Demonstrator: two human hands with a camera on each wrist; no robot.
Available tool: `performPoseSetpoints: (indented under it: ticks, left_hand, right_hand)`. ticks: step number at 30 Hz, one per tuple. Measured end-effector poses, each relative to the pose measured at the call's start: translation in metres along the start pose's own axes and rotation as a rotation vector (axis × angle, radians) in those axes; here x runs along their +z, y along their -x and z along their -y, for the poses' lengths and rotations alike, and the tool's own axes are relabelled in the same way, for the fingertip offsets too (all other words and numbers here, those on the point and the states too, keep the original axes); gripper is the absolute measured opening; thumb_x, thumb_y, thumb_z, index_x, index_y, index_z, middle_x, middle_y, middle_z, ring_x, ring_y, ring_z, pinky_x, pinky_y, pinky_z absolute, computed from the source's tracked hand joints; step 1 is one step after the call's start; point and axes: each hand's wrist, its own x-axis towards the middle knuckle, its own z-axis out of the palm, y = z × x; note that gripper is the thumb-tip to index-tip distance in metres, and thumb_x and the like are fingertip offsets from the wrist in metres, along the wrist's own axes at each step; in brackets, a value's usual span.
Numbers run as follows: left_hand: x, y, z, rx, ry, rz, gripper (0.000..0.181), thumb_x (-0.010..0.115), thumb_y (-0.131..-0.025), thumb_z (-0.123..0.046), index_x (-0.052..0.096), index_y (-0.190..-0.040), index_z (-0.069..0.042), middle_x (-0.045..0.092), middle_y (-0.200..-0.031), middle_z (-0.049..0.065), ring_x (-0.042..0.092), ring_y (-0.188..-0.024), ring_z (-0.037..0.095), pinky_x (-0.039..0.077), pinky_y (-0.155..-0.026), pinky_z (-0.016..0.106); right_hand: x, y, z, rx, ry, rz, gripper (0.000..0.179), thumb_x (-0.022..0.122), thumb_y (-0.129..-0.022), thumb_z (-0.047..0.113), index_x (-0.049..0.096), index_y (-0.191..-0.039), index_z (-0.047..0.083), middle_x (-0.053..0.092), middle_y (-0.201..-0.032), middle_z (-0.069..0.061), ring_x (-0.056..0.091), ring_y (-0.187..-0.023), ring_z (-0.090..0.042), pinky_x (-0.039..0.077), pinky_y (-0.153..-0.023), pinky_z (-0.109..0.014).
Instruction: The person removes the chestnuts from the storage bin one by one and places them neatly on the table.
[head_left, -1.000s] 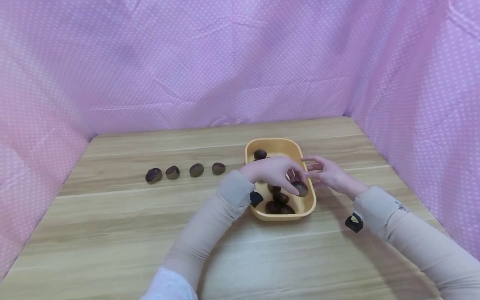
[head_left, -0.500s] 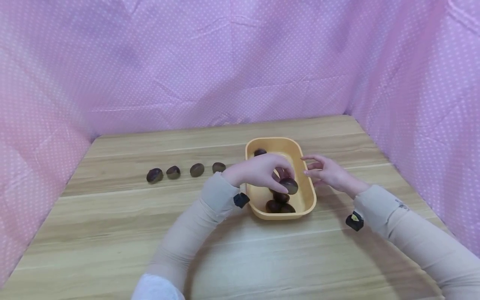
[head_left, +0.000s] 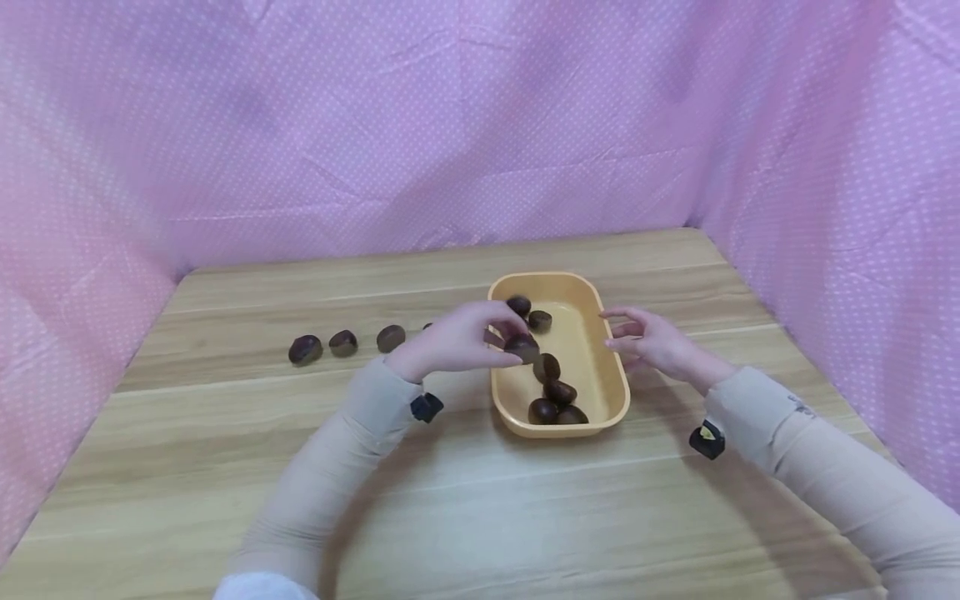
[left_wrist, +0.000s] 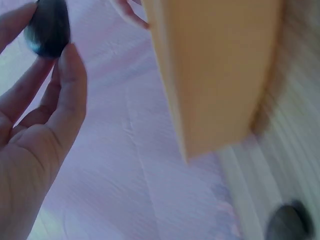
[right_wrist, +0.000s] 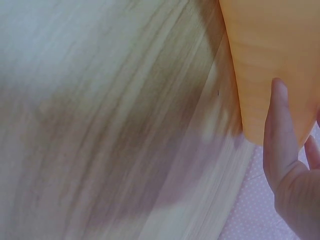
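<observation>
Left hand [head_left: 457,343] pinching one dark brown chestnut [head_left: 521,347] in curled fingers [left_wrist: 70,70], just above near-left rim of yellow plastic tray [head_left: 611,367]. Right hand [head_left: 651,343] relaxed, fingers open against tray's right wall. Row of chestnuts [head_left: 343,342] laid on wooden counter [head_left: 480,517] left of fingers; five more left in tray.

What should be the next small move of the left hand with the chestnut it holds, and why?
Probably carry the chestnut leftward and set it at the right end of the row of chestnuts on the table. The left hand pinches it above the left rim of the yellow tray, while the right hand steadies the tray.
</observation>
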Motion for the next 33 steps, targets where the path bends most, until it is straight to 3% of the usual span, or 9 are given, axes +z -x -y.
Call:
performPoseSetpoints:
  ticks: [4, 11, 17, 26, 33]
  left_hand:
    - [-0.005, 0.014, 0.016, -0.072, 0.002, -0.070, 0.031, 0.074, -0.079, -0.010, 0.064, -0.108, -0.001, 0.066, -0.102, 0.008, 0.061, -0.096, 0.018, 0.053, -0.086, 0.027]
    - [-0.013, 0.036, 0.045, -0.178, -0.065, -0.096, 0.029, 0.075, -0.078, -0.013, 0.066, -0.103, -0.003, 0.068, -0.096, 0.007, 0.062, -0.089, 0.017, 0.053, -0.082, 0.032]
    - [-0.015, 0.052, 0.061, -0.262, -0.095, -0.122, 0.026, 0.077, -0.077, -0.015, 0.067, -0.099, -0.005, 0.066, -0.092, 0.006, 0.060, -0.086, 0.018, 0.051, -0.079, 0.033]
    - [-0.015, 0.067, 0.068, -0.356, -0.126, -0.066, 0.028, 0.075, -0.078, -0.012, 0.066, -0.102, -0.001, 0.067, -0.095, 0.008, 0.062, -0.090, 0.019, 0.053, -0.082, 0.034]
    - [-0.013, 0.071, 0.071, -0.369, -0.149, -0.028, 0.029, 0.076, -0.077, -0.011, 0.065, -0.102, -0.002, 0.067, -0.094, 0.006, 0.061, -0.087, 0.018, 0.053, -0.080, 0.033]
  right_hand:
    - [0.000, 0.000, -0.001, -0.001, 0.007, 0.000, 0.061, 0.057, -0.092, 0.008, 0.028, -0.146, 0.004, 0.042, -0.133, -0.036, 0.058, -0.106, -0.032, 0.056, -0.079, -0.044]
    - [-0.001, 0.001, 0.001, -0.003, 0.020, -0.004, 0.061, 0.058, -0.092, 0.008, 0.028, -0.146, 0.005, 0.044, -0.132, -0.036, 0.059, -0.104, -0.030, 0.057, -0.078, -0.043]
    - [0.000, 0.001, -0.001, 0.004, -0.004, 0.008, 0.062, 0.058, -0.092, 0.008, 0.028, -0.146, 0.005, 0.043, -0.133, -0.035, 0.060, -0.103, -0.029, 0.057, -0.078, -0.043]
    - [0.002, 0.002, -0.001, -0.014, -0.036, 0.013, 0.060, 0.056, -0.093, 0.007, 0.027, -0.145, 0.002, 0.043, -0.130, -0.037, 0.061, -0.097, -0.023, 0.057, -0.078, -0.043]
    - [0.001, 0.002, -0.001, -0.018, -0.038, 0.009, 0.060, 0.057, -0.093, 0.007, 0.028, -0.145, 0.001, 0.043, -0.130, -0.037, 0.062, -0.097, -0.022, 0.057, -0.078, -0.044]
